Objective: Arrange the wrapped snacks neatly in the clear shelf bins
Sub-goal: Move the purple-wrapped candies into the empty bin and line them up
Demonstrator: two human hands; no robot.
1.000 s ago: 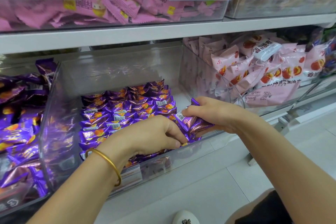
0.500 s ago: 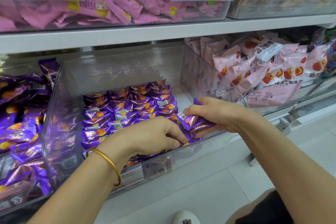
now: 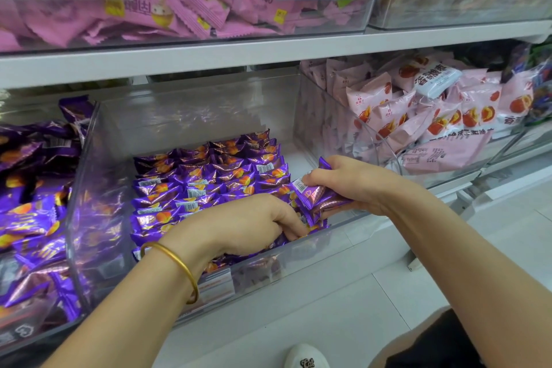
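Several purple snack packets (image 3: pixel 313 199) sat clamped in the right hand (image 3: pixel 355 185) over the front right corner of the clear bin (image 3: pixel 185 110); the left hand (image 3: pixel 248 224) curled down into the front row (image 3: pixel 161 218) (grip unclear). Light, crinkly, slippery foil probably wanted pinching across the flat faces, not the crimped ends

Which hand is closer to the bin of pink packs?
Right. The right hand, gripping purple snacks, is just beside the pink bin; the left hand is farther left, fingers down in the middle bin.

Middle bin (image 3: pixel 194 110) open-topped, right floor strip bare; purple snack rows (image 3: pixel 209 176) fill rest; shelf (image 3: pixel 209 57) overhead
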